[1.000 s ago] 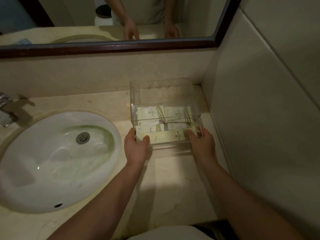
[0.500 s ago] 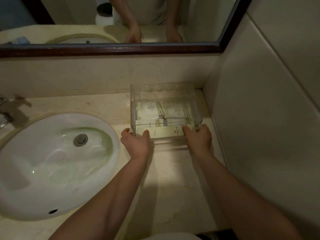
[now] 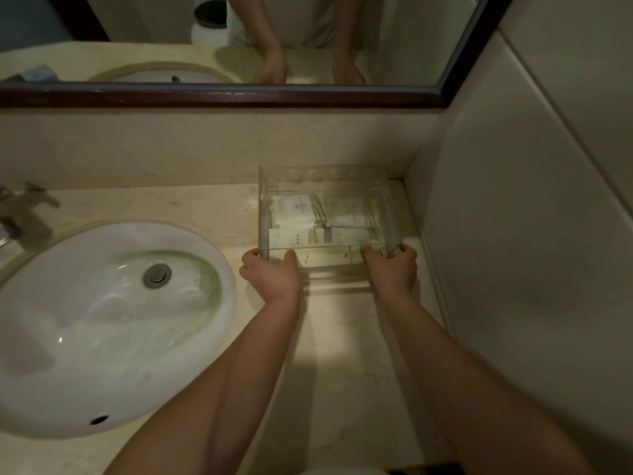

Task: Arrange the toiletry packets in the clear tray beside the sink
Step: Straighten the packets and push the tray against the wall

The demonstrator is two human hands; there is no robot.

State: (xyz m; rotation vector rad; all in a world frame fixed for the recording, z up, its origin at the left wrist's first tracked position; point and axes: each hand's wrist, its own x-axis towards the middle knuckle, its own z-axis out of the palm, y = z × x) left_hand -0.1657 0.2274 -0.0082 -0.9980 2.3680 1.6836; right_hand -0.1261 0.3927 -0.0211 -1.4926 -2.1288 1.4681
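Note:
A clear plastic tray [image 3: 325, 180] stands on the counter in the back right corner, right of the sink. Several pale toiletry packets [image 3: 301, 217] with green stripes lie flat inside it. My left hand [image 3: 270, 275] grips the tray's near left corner, thumb against the front wall. At the near right corner my right hand [image 3: 394, 269] grips the tray the same way. One long packet [image 3: 329, 257] lies along the front wall between my hands.
A white oval sink [image 3: 102, 323] with a metal drain fills the left of the beige marble counter [image 3: 335, 354]. A tap [image 3: 13, 214] shows at the far left. A dark-framed mirror [image 3: 222, 94] runs above the backsplash, and a wall closes the right side.
Both hands have slid the tray away from me, toward the back wall and the corner. The packets inside moved along with it.

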